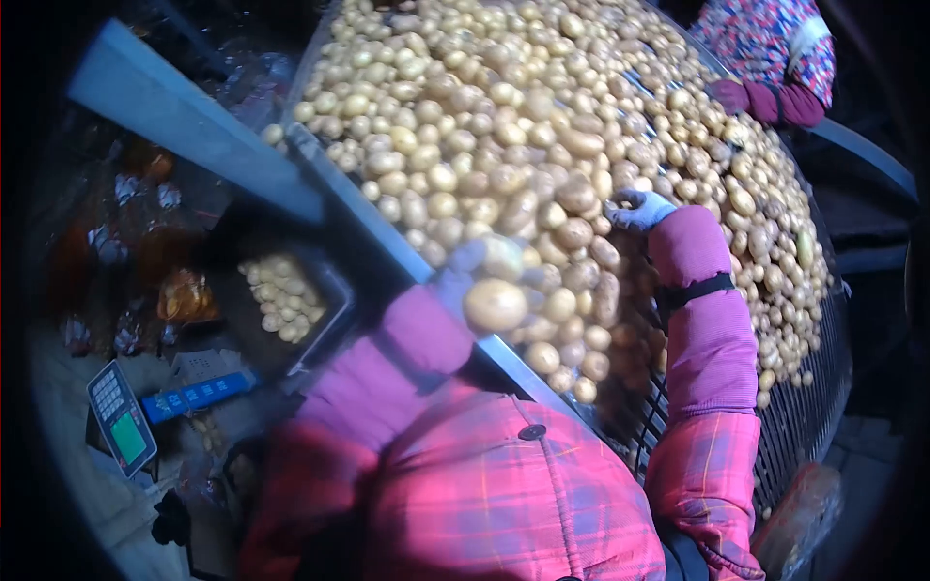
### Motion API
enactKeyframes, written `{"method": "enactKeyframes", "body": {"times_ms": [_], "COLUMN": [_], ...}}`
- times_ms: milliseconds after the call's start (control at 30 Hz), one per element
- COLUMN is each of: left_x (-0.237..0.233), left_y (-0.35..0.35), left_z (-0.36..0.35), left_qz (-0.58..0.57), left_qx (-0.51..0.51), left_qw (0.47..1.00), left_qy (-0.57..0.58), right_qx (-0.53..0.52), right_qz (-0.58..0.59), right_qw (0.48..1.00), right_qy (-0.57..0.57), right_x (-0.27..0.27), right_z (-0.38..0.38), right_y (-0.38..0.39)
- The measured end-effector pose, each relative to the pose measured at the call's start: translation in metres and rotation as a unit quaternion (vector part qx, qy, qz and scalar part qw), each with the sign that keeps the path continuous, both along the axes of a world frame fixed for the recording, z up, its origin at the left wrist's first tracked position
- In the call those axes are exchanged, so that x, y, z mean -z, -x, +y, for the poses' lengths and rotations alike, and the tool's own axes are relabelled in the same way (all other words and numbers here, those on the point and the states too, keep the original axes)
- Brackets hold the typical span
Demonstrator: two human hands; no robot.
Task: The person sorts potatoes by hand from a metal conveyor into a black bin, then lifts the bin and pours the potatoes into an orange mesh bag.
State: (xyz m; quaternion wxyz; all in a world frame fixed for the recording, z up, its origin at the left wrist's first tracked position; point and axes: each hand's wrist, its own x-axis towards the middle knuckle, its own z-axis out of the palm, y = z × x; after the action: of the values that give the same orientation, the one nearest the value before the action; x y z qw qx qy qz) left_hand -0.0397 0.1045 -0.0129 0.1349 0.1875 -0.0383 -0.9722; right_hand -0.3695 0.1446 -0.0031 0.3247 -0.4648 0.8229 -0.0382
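Note:
My left hand (463, 269), in a light glove and smeared by motion, is over the near left edge of a big heap of potatoes (436, 145). A blurred potato (503, 259) sits in its grasp, and a larger pale potato (496, 307) shows right below the fingers. My right hand (641, 209), in a whitish glove, reaches into the middle of the heap. Its thumb and fingers are apart and curved, with the fingertips beside brownish potatoes (577, 194); no potato shows between them.
A metal rim (358, 208) borders the heap; dark slatted grating (785, 455) shows at right. Left of it are a crate of potatoes (339, 315), a scale with a green display (126, 436) and bagged goods (184, 295). Another person's gloved hand (728, 95) rests at the far edge.

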Motion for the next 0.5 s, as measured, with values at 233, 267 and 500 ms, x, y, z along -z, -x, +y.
{"method": "enactKeyframes", "body": {"times_ms": [233, 267, 500], "left_x": [-0.009, -0.008, -0.012], "left_y": [-0.008, -0.008, -0.062], "left_z": [-0.005, -0.005, -0.041], "left_qz": [-0.01, -0.001, 0.045], "left_qx": [0.043, 0.041, -0.038], "left_qw": [0.998, 0.999, 0.996], "left_qy": [0.034, 0.034, 0.07], "right_qx": [0.073, 0.085, 0.145], "right_qz": [0.035, -0.073, -0.348], "right_qw": [0.997, 0.992, 0.852], "right_qy": [-0.015, 0.055, 0.363], "right_x": [-0.009, 0.008, -0.031], "right_z": [-0.008, 0.003, 0.017], "right_y": [-0.015, 0.002, -0.022]}}
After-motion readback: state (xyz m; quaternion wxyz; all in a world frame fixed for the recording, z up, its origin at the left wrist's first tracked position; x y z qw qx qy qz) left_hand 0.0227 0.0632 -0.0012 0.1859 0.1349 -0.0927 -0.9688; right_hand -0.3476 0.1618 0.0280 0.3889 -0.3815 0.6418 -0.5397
